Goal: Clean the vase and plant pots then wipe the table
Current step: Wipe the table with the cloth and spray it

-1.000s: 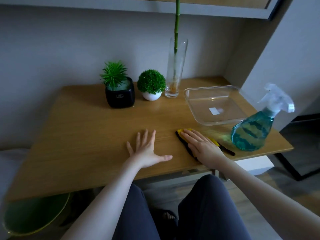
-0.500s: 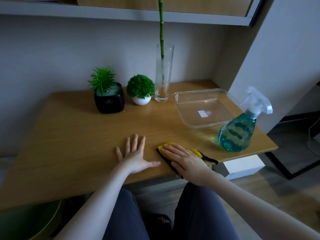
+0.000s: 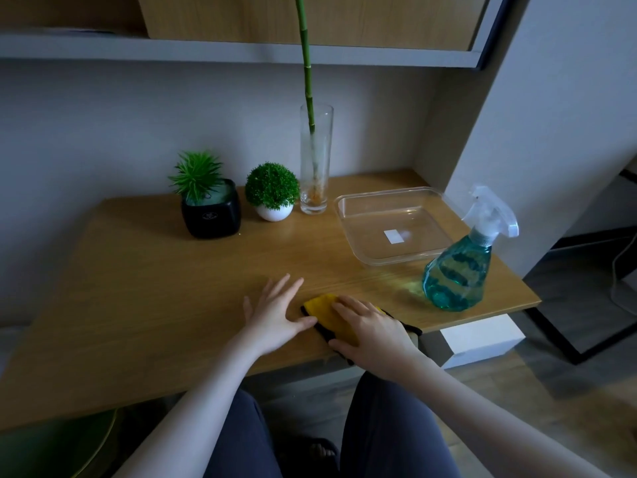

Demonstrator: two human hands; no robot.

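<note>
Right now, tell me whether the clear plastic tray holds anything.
Empty. Through the clear rectangular plastic tray only the wooden table and a small white label on its base show.

A grey wall backs the scene under dim light, a grey shelf with wooden panel spans overhead, and wood-look floor with a white box lies lower right.

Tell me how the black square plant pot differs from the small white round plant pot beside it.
The black square plant pot is boxy, dark and larger; the small white round plant pot is bowl-shaped and pale. The black pot holds a spiky plant, the white pot a dense green ball. Both stand upright at the back of the wooden table.
</note>
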